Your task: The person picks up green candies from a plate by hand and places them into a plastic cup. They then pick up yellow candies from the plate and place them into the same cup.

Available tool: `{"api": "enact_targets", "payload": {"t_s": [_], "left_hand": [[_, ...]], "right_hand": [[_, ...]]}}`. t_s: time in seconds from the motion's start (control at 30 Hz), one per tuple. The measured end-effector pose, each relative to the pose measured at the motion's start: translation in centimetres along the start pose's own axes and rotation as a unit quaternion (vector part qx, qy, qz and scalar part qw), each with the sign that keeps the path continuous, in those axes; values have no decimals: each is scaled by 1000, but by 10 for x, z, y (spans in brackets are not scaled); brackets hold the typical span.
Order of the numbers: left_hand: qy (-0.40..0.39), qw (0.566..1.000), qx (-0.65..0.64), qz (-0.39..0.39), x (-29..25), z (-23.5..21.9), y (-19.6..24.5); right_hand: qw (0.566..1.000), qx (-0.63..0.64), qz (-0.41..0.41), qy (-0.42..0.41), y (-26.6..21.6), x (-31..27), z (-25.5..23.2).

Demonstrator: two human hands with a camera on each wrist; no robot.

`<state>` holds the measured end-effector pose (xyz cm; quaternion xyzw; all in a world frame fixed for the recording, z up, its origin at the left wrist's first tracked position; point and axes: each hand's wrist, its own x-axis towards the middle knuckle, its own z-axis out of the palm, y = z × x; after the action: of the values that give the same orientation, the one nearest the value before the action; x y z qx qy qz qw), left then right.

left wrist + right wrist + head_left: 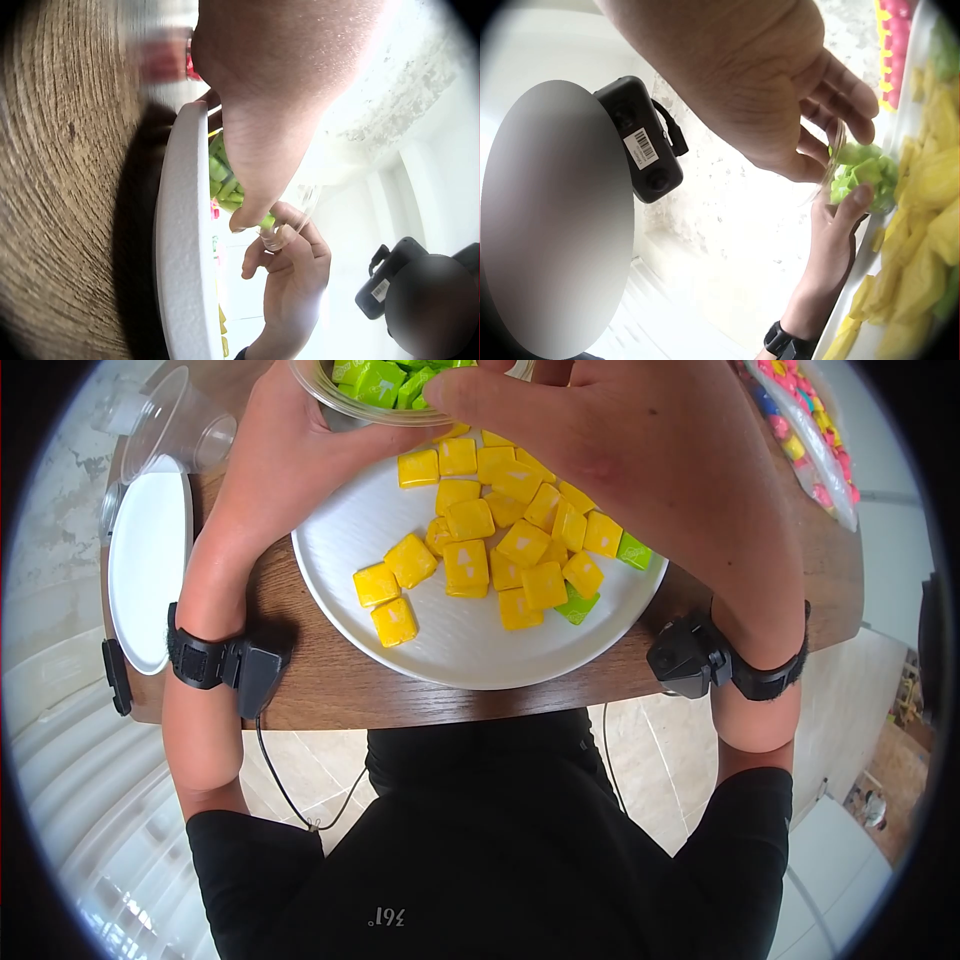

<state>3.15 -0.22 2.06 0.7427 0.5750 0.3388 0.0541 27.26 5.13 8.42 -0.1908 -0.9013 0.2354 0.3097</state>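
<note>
A clear plastic cup (345, 410) filled with green wrapped candies (378, 384) is at the top of the head view, above the far part of a white round plate (330, 560). My left hand (290, 470) holds the cup by its side, with the thumb along the near wall. Over its rim, my right hand (610, 450) grips the cup, thumb tip against the green candies and fingers bent at the edge in the right wrist view. Yellow square candies (465, 565) lie spread on the plate, with two green candies (577, 605) near its right edge.
At the left lie a white oval dish (150, 570) and a clear plastic cup on its side (165, 425). A clear bag of pink and yellow pieces (805, 430) sits at the far right. The wooden table's front edge (450, 712) runs close to the body.
</note>
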Motion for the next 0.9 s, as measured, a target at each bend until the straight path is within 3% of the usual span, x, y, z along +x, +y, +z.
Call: {"api": "enact_targets", "payload": {"t_s": [0.17,0.23,0.27,0.33,0.53,0.63,0.77,0.83,0.9], "left_hand": [[-18,996,80,35,1,-3,2],[19,999,19,29,-2,4,16],[20,999,19,30,0,1,24],[-17,970,-190,-153,9,-12,39],[-4,993,-113,-40,3,1,7],[13,996,-52,-67,1,3,36],[8,998,-54,-17,-7,2,11],[0,996,-31,-87,-14,3,-2],[0,996,-41,-76,-13,4,-3]], "right_hand": [[996,37,59,-52,-3,5,-5],[999,17,-30,5,8,-1,3],[999,16,-30,5,7,0,1],[999,41,-2,-10,5,2,-3],[998,62,25,-19,5,4,-5],[996,74,43,-25,6,4,-5],[994,85,63,-30,7,6,-7],[993,88,72,-32,8,9,-9],[992,92,80,-34,8,11,-10]]}}
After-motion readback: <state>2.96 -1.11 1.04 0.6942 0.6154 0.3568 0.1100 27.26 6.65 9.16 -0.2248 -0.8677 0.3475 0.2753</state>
